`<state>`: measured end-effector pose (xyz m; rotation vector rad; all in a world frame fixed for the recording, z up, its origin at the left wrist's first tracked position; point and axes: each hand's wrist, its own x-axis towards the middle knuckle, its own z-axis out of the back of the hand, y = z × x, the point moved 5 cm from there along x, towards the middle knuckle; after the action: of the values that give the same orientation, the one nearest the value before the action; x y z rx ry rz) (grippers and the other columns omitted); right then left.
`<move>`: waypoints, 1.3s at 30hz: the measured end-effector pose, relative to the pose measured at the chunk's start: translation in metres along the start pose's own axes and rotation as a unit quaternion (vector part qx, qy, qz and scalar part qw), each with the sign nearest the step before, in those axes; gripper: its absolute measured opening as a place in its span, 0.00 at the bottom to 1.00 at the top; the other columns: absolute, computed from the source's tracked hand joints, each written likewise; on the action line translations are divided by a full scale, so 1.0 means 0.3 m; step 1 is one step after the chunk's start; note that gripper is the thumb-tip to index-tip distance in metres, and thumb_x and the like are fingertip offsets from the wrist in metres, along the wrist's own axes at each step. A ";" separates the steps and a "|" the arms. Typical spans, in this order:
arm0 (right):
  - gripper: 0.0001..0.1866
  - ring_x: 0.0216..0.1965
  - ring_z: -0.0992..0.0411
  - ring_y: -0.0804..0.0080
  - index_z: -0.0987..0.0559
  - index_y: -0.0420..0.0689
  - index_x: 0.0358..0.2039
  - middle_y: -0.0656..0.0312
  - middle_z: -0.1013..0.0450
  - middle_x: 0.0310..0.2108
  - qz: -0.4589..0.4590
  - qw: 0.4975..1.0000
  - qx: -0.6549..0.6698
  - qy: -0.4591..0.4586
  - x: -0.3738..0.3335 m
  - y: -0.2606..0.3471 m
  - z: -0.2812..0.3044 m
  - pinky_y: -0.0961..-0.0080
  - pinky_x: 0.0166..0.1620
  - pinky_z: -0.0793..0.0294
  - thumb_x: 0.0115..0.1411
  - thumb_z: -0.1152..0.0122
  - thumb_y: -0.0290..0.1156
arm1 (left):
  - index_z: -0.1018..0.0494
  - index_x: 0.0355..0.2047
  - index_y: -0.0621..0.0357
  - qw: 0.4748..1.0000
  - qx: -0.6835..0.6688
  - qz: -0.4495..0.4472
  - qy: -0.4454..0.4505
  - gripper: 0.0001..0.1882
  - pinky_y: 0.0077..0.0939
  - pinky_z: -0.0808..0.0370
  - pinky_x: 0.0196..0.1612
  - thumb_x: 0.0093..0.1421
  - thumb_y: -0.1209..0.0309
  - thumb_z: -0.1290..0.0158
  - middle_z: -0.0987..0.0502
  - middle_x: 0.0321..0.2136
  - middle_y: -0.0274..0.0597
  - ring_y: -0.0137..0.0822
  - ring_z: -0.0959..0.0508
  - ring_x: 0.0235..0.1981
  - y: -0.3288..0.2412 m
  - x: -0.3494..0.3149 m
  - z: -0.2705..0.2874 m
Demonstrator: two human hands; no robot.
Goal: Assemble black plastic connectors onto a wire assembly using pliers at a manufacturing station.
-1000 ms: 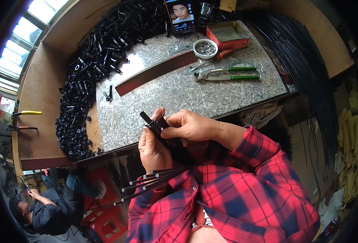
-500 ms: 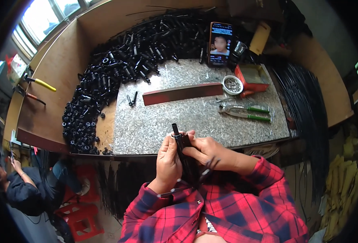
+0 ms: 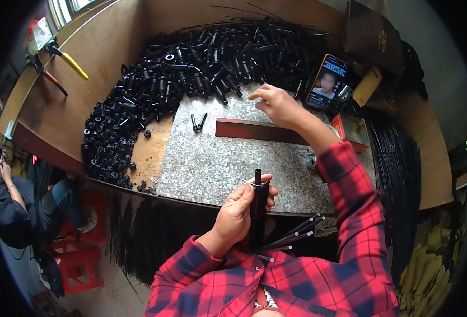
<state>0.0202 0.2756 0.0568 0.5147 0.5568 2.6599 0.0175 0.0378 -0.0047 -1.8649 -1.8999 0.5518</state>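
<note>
"Black rod bundle [image 3: 258, 207]: where is it?"
"Just below the frame's centre, grasped near its collar by the left hand [image 3: 235, 214]."
"And the right hand [image 3: 281, 107]?"
"Upper centre, above the speckled slab [image 3: 202, 166], fingers bent, near the black tubular parts [image 3: 199, 79]. Whether they pinch anything, I cannot tell."

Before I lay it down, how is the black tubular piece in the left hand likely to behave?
The black tubular piece is probably stiff: it looks straight in the left hand. Its rounded shape suggests it could roll if nudged on the speckled tabletop. I can't judge its weight.
</note>
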 end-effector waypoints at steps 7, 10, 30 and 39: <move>0.22 0.47 0.30 0.56 0.24 0.46 0.46 0.53 0.30 0.45 -0.016 0.988 -0.149 0.037 0.130 -0.017 -0.140 0.67 0.51 0.30 0.50 0.50 0.13 | 0.40 0.57 0.66 0.992 0.111 -0.028 -0.045 0.26 0.25 0.29 0.46 0.69 0.56 0.64 0.26 0.40 0.43 0.30 0.26 0.39 -0.020 -0.009 -0.013; 0.20 0.44 0.30 0.55 0.23 0.44 0.44 0.54 0.29 0.41 0.001 0.990 -0.137 0.019 0.108 -0.004 -0.102 0.65 0.48 0.30 0.50 0.48 0.15 | 0.40 0.57 0.66 0.993 0.109 -0.030 -0.045 0.26 0.25 0.28 0.46 0.69 0.57 0.64 0.26 0.40 0.42 0.30 0.26 0.39 -0.019 -0.011 -0.013; 0.11 0.27 0.24 0.77 0.30 0.38 0.40 0.60 0.25 0.28 -0.160 0.882 0.434 0.094 -0.327 0.349 0.150 0.83 0.29 0.23 0.64 0.46 0.33 | 0.30 0.45 0.62 0.987 0.149 -0.027 -0.054 0.22 0.19 0.29 0.40 0.69 0.56 0.62 0.25 0.37 0.36 0.23 0.28 0.34 0.028 -0.035 -0.099; 0.19 0.32 0.28 0.85 0.31 0.38 0.51 0.67 0.29 0.29 -0.089 0.939 0.323 0.080 -0.378 0.419 0.149 0.86 0.37 0.26 0.60 0.41 0.25 | 0.29 0.45 0.62 0.988 0.138 -0.041 -0.053 0.21 0.19 0.30 0.41 0.69 0.57 0.62 0.24 0.37 0.35 0.23 0.28 0.34 0.038 -0.043 -0.102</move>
<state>0.1016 0.1339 0.1199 0.3904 1.4708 2.3157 0.0441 0.0249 0.0144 -1.6035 -1.8482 0.8549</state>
